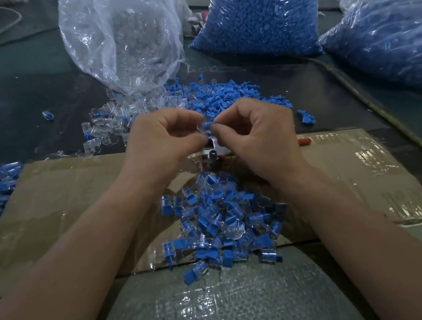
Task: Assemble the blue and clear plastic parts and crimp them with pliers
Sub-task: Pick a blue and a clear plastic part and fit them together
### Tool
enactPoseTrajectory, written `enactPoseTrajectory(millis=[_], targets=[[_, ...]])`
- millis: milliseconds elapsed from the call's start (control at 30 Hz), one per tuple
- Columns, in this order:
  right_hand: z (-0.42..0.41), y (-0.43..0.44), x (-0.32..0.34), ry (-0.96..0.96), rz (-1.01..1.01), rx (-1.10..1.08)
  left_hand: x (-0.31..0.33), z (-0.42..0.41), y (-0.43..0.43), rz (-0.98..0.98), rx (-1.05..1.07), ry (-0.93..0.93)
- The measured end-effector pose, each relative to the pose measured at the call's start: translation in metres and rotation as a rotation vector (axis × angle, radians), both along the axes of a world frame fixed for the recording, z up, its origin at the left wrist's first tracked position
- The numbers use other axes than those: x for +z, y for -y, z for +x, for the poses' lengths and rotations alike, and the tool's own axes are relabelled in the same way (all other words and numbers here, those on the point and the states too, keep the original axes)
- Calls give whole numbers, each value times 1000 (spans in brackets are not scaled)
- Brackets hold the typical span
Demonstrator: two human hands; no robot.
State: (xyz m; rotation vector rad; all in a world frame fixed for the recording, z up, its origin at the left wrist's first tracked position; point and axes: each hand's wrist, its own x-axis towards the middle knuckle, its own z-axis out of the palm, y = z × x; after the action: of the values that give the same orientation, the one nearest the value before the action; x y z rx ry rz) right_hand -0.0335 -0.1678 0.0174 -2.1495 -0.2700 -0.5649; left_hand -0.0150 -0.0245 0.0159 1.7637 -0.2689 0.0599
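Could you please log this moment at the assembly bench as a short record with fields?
left hand: pinching a clear plastic part
right hand: pushing a blue plastic part into it
pliers: on the cardboard sheet, mostly hidden under the hands
assembled pieces: heap between the forearms
loose blue parts: pile beyond the hands
clear parts bag: open, spilling

Two hands join a blue part to a clear part above a cardboard sheet.

The left hand (pixel 166 142) pinches the clear part (pixel 202 128); the right hand (pixel 252 131) pinches the blue part (pixel 209 125), the two pieces touching between the fingertips. A metal tool (pixel 212 150) lies just below the hands. Joined pieces (pixel 222 224) are heaped on the cardboard (pixel 59 199) between the forearms. Loose blue parts (pixel 224 94) and clear parts (pixel 108 123) lie beyond, before three bags.
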Motion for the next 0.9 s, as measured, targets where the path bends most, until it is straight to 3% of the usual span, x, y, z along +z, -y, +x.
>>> enactPoseTrajectory(millis=[300, 633, 900], targets=[[0, 3, 0, -33, -137, 29, 2, -4, 0, -53, -32, -34], [1, 6, 0, -5, 5, 145, 5, -1, -3, -231, -151, -169], [0, 7, -1, 3, 23, 228, 4, 1, -5, -212, -140, -185]])
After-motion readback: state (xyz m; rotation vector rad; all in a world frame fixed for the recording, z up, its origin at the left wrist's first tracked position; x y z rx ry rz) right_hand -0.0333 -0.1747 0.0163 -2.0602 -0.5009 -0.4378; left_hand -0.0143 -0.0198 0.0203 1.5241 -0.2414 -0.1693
